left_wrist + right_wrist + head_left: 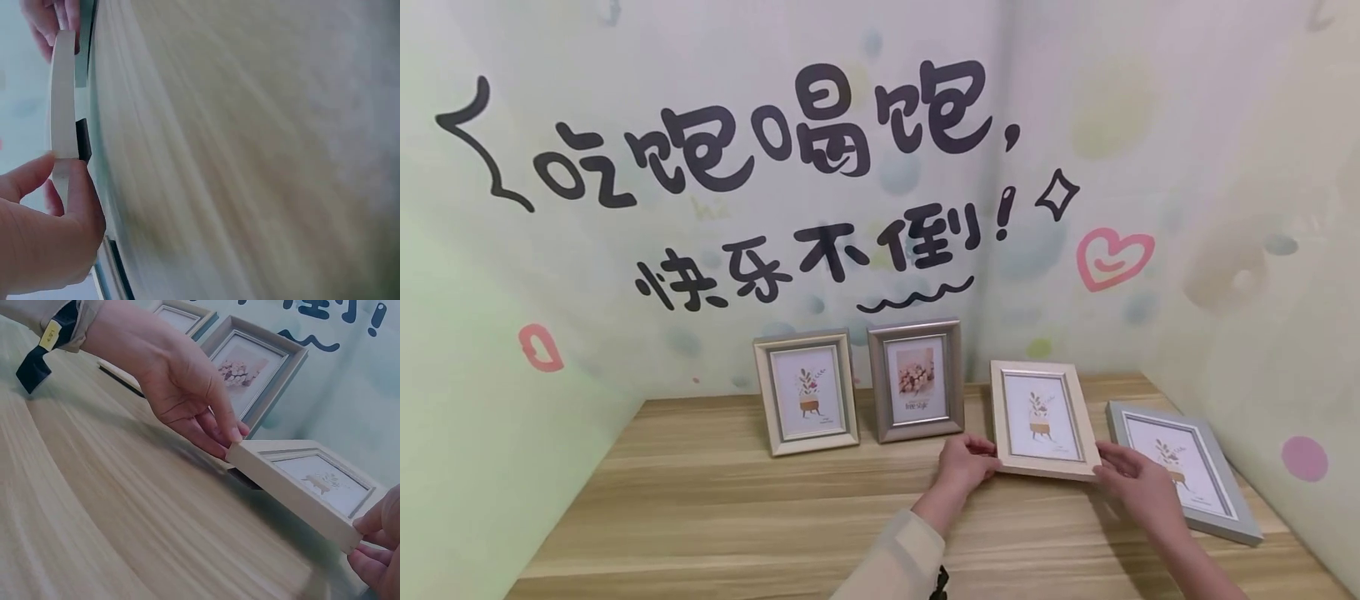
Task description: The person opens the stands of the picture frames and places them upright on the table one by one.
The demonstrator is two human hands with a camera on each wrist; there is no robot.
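Evidently for balance, left hand (964, 465) and right hand (1141, 490) pinch the cream frame (1039, 417) by its lower corners. Left of it, the brown frame (916, 382) stands, probably propped behind.

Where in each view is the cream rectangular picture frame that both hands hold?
Head: cream rectangular picture frame, lower right of centre.
Left wrist: left side, edge-on, showing a narrow cream edge.
Right wrist: lower right, slanting, its plant print visible.
Shared landmark: the left hand, holding one end.
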